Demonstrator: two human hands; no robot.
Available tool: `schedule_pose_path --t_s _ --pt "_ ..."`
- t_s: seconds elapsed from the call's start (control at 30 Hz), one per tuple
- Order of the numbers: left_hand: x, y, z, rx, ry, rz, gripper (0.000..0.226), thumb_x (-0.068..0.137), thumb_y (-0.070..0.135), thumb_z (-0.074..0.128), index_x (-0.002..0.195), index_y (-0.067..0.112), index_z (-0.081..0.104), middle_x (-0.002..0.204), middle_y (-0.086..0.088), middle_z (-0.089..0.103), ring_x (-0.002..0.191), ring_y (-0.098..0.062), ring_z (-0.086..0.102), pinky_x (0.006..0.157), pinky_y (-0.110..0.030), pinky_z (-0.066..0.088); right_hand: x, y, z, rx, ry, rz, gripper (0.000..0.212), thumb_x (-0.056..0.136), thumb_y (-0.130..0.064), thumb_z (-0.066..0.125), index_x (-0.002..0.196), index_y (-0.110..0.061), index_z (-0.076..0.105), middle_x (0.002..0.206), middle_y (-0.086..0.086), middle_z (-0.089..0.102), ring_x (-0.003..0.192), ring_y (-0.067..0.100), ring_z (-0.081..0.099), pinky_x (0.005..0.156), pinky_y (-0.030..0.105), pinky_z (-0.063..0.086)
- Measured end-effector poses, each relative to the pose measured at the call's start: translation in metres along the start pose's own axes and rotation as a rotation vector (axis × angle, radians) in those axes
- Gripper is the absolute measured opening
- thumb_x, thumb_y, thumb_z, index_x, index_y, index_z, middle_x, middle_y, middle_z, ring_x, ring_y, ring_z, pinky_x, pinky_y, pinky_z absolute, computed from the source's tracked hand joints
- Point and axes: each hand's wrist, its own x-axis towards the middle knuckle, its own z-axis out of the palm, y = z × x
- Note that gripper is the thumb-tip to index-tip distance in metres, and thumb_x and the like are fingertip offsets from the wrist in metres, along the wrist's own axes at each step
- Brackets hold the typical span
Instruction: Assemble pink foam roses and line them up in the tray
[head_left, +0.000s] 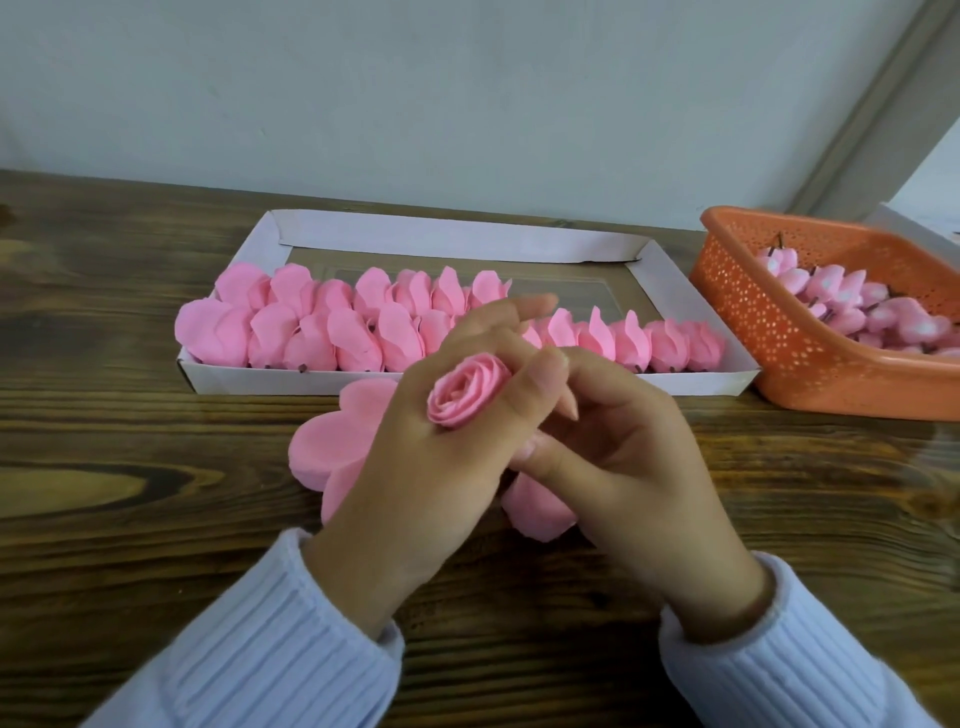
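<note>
My left hand (415, 467) holds a pink foam rose bud (466, 389) that sticks up between its fingers, the coiled centre facing me. My right hand (613, 447) meets it from the right, thumb and fingertips pinching at the bud's underside. Beneath both hands lies a stack of flat pink foam petal sheets (332, 452), with one lobe (537, 512) showing under my right hand. Behind them stands a white cardboard tray (467, 382) holding two rows of finished pink roses (311, 332) lying on their sides.
An orange perforated plastic basket (769, 332) at the right holds several pink rose buds with dark stems (841, 306). Everything rests on a dark wooden table (130, 467) against a pale wall. The tray's far right part shows bare floor.
</note>
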Motion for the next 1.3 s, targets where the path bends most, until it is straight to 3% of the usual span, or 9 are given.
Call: schedule_pose_path --t_s 0.13,0.2,0.37,0.53,0.67,0.83,1.07,1.2,1.3 --pt "-0.001 -0.002 -0.001 -0.043 0.041 -0.016 0.024 0.079 0.053 0.063 0.064 0.036 0.069 0.116 0.015 0.066 0.13 -0.009 0.048 0.11 -0.055 0.034 0.002 -0.007 -0.003 -0.219 -0.066 0.023 0.023 0.084 -0.009 0.068 0.106 -0.011 0.064 0.097 0.001 0.069 0.094 0.021 0.067 0.084 0.042 0.054" --pt "0.0 -0.004 -0.002 -0.009 0.1 -0.018 0.028 0.082 0.05 0.053 0.065 0.036 0.07 0.116 0.017 0.066 0.127 -0.003 0.05 0.109 -0.053 0.036 0.004 -0.009 -0.001 -0.334 -0.108 0.05 0.029 0.085 -0.012 0.068 0.113 -0.019 0.063 0.098 -0.009 0.07 0.094 0.012 0.067 0.084 0.037 0.054" --pt "0.004 -0.009 -0.003 -0.161 0.313 -0.027 0.034 0.088 0.053 0.044 0.099 0.032 0.068 0.111 0.006 0.067 0.115 -0.014 0.06 0.098 -0.042 0.044 0.026 -0.015 -0.012 -0.255 -0.213 0.224 0.021 0.086 -0.016 0.065 0.105 -0.008 0.066 0.095 0.012 0.071 0.089 0.026 0.068 0.083 0.038 0.056" --pt "0.01 -0.014 -0.012 -0.255 0.597 -0.272 0.031 0.101 0.043 0.037 0.098 0.025 0.062 0.099 0.008 0.073 0.095 -0.003 0.068 0.082 -0.028 0.043 0.089 0.001 -0.056 0.076 0.153 0.471 0.009 0.092 -0.012 0.061 0.087 -0.006 0.065 0.076 0.007 0.067 0.071 0.016 0.059 0.06 0.018 0.048" --pt "0.012 -0.017 -0.013 -0.359 0.679 -0.372 0.03 0.102 0.036 0.039 0.092 0.02 0.062 0.078 0.009 0.072 0.075 -0.002 0.069 0.073 -0.027 0.044 0.136 0.034 -0.083 -0.242 0.357 0.61 0.004 0.09 -0.007 0.061 0.086 -0.007 0.062 0.081 0.008 0.062 0.065 0.013 0.058 0.05 0.018 0.039" --pt "0.014 -0.02 -0.014 -0.382 0.749 -0.377 0.026 0.102 0.032 0.04 0.092 0.02 0.06 0.075 0.008 0.069 0.072 -0.005 0.066 0.071 -0.026 0.045 0.154 0.068 -0.079 -0.696 0.151 0.655 0.048 0.091 -0.007 0.049 0.137 -0.016 0.044 0.081 -0.003 0.057 0.061 0.006 0.054 0.038 0.011 0.036" --pt "0.016 -0.026 -0.014 -0.344 0.751 -0.394 0.019 0.099 0.023 0.045 0.088 0.02 0.06 0.067 0.01 0.068 0.065 0.0 0.066 0.066 -0.023 0.044 0.156 0.089 -0.07 -0.925 -0.077 0.67 0.038 0.09 -0.02 0.052 0.127 -0.015 0.054 0.101 0.002 0.056 0.083 0.018 0.053 0.058 0.023 0.038" --pt "0.014 -0.029 -0.012 -0.302 0.744 -0.372 0.015 0.097 0.018 0.048 0.088 0.021 0.06 0.068 0.011 0.068 0.068 -0.001 0.066 0.065 -0.022 0.044 0.156 0.089 -0.074 -0.964 -0.194 0.686 0.034 0.091 -0.032 0.053 0.124 -0.022 0.057 0.093 -0.004 0.06 0.071 0.007 0.053 0.053 0.023 0.037" --pt "0.014 -0.03 -0.012 -0.299 0.74 -0.362 0.015 0.097 0.017 0.048 0.088 0.021 0.06 0.068 0.012 0.067 0.07 -0.002 0.065 0.063 -0.019 0.046 0.154 0.087 -0.074 -1.027 -0.242 0.642 0.035 0.094 -0.035 0.048 0.125 -0.023 0.057 0.112 0.002 0.063 0.071 0.004 0.051 0.053 0.024 0.035"
